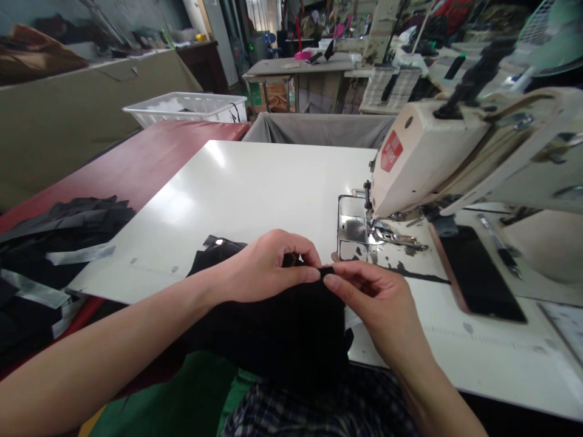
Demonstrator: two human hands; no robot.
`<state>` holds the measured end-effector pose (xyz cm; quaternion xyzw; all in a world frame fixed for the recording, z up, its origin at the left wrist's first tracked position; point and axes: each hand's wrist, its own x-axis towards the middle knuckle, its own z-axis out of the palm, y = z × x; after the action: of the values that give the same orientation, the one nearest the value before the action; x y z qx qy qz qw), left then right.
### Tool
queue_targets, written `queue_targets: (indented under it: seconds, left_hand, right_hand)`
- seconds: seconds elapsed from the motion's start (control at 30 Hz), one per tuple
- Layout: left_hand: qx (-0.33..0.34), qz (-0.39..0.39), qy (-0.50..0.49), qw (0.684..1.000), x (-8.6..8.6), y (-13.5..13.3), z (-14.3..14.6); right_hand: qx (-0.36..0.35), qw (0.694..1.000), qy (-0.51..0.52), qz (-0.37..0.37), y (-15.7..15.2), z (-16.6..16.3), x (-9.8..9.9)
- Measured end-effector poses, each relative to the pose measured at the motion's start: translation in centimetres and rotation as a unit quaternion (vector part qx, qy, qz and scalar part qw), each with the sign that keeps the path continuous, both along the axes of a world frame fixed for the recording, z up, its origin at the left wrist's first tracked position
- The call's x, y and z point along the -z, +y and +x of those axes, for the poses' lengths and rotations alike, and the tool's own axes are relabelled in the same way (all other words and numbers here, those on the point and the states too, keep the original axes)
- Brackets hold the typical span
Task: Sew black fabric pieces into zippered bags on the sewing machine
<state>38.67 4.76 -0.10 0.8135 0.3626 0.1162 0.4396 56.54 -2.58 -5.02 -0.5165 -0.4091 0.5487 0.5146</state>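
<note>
A piece of black fabric (282, 328) hangs over the front edge of the white sewing table (255, 188) toward my lap. My left hand (268, 267) pinches its upper edge between thumb and forefinger. Close beside it, my right hand (373, 297) pinches the same edge, the two thumb tips nearly meeting. Small brass-coloured teeth, like a zipper's, show under my left fingers. The sewing machine (423, 158) stands just beyond my right hand, its presser foot (387, 233) apart from the fabric.
A smartphone (483, 273) and a pen (498, 246) lie right of the needle area. Black fabric pieces (59, 243) with pale strips are heaped at left on a red surface (159, 149). A white plastic basket (182, 104) and a grey cloth-lined bin (319, 127) stand behind.
</note>
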Motion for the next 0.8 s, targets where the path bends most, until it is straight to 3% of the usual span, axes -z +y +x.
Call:
queue_targets:
  seconds: [0.23,0.4,0.6,0.73,0.8]
  left_hand:
    - [0.034,0.011,-0.012,0.999,0.0,-0.2,0.2]
    - [-0.032,0.120,0.000,0.992,0.4,-1.3,0.7]
    - [-0.026,0.062,-0.059,0.996,0.9,-1.3,0.6]
    - [-0.028,0.037,-0.125,0.991,0.4,-1.2,-0.2]
    - [-0.024,0.020,-0.142,0.989,0.1,-1.2,-0.6]
  right_hand:
    - [0.019,0.993,-0.074,0.088,-0.1,0.0,0.7]
    - [0.040,0.990,-0.086,0.108,-0.5,-0.1,0.6]
    - [0.027,0.991,-0.104,0.085,-0.7,0.4,0.7]
    - [0.024,0.996,-0.060,0.069,-0.1,1.8,0.6]
    - [-0.016,0.997,-0.046,0.061,0.3,2.4,0.7]
